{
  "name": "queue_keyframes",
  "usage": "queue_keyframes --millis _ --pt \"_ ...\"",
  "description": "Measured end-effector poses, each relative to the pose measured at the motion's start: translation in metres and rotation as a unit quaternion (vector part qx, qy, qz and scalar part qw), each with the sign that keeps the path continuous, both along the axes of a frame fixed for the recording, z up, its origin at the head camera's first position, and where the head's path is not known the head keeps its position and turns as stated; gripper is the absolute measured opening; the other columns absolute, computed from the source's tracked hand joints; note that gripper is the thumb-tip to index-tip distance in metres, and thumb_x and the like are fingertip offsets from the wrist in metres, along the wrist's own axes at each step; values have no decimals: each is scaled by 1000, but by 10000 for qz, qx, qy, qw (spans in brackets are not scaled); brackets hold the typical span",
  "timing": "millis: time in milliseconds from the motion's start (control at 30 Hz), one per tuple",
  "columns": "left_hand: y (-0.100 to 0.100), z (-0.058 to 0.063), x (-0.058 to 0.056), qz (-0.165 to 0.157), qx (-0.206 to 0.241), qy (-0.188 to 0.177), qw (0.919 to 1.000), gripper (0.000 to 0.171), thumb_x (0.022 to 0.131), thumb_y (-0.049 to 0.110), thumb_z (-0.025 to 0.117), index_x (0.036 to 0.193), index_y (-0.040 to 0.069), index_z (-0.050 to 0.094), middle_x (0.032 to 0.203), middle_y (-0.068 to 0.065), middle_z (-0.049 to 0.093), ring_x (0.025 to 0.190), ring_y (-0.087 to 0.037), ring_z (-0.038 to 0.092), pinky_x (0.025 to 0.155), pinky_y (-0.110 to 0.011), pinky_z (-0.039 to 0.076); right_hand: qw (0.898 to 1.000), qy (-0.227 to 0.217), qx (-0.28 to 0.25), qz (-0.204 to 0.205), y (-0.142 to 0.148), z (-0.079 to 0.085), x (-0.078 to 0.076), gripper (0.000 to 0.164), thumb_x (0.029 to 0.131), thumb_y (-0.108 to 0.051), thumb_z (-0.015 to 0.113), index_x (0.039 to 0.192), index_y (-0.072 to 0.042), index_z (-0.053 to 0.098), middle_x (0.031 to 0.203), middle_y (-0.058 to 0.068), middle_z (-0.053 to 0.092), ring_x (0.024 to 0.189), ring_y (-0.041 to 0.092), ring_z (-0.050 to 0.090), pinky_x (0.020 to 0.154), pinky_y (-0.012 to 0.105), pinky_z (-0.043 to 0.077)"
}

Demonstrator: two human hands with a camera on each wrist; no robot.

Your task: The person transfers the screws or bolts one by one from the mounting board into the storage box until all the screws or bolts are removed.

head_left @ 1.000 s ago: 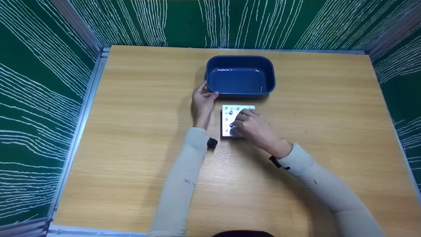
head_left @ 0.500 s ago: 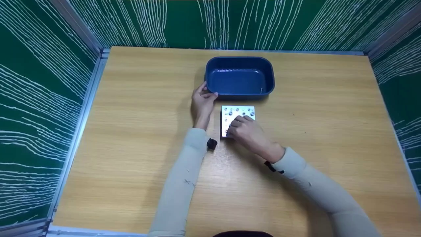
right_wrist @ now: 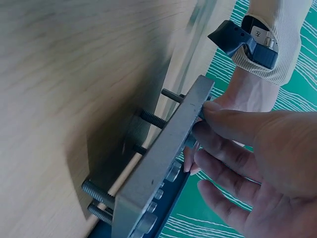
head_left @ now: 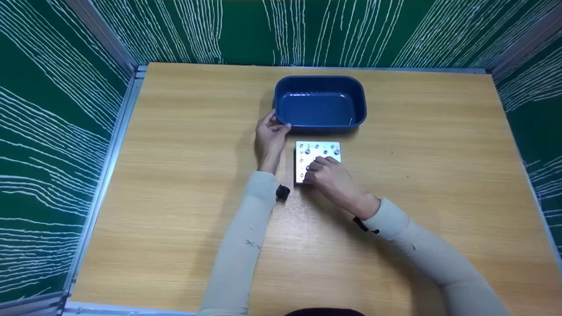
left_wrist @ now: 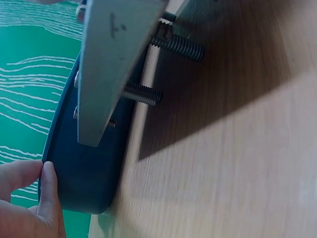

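Observation:
A square silvery metal plate (head_left: 301, 164) lies in front of the blue bin (head_left: 327, 129). Bolt heads (right_wrist: 146, 223) of several sizes dot its top, and threaded shanks (right_wrist: 151, 119) stick out underneath, as both wrist views show. Over the plate's near left part, my right hand (head_left: 331, 180) pinches a bolt between thumb and forefinger; the fingers hide most of its head. My left hand (head_left: 271, 140) holds the bin's near left corner, thumb and fingertips on the rim (left_wrist: 43, 162).
One small thin metal piece, perhaps a screw, lies in the bin's near right corner (head_left: 351, 120). Bare wooden tabletop (head_left: 175, 197) surrounds the plate. Green walls (head_left: 246, 30) with white lines enclose the back and sides. Each wrist carries a black camera mount (head_left: 283, 192).
My right hand has shifted left and towards me across the plate, uncovering bolts at its far right. The left hand stays on the bin.

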State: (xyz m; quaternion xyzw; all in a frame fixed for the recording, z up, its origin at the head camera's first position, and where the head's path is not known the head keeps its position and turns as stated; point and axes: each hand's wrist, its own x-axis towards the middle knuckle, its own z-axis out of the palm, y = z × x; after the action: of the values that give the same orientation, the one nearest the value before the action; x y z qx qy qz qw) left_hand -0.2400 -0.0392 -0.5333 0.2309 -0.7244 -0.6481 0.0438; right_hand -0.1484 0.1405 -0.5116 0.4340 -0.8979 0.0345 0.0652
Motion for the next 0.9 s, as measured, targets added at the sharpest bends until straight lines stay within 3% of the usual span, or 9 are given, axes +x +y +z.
queue_keyframes --millis 233,500,900 --pt "1 0 1 -2 42 -51 10000 62 92 14 83 149 22 60 125 4 66 98 -9 67 77 -26 60 9997 36 256 22 -1 1 2 20 92 6 75 108 -4 79 105 14 75 101 30 69 95 45 61" --pt "0 -1 1 -9 -24 7 10000 61 92 13 82 149 22 61 126 6 63 97 -9 68 75 -26 59 9979 518 -90 384 -4 -3 0 13 90 9 71 93 -2 76 91 14 72 91 30 67 83 43 61" --pt "0 0 1 -38 -110 -55 9999 61 92 15 82 149 23 61 126 6 65 97 -8 68 77 -28 58 9970 390 -339 580 -7 -7 -7 12 90 7 66 83 -1 70 79 13 68 78 30 64 72 42 58"
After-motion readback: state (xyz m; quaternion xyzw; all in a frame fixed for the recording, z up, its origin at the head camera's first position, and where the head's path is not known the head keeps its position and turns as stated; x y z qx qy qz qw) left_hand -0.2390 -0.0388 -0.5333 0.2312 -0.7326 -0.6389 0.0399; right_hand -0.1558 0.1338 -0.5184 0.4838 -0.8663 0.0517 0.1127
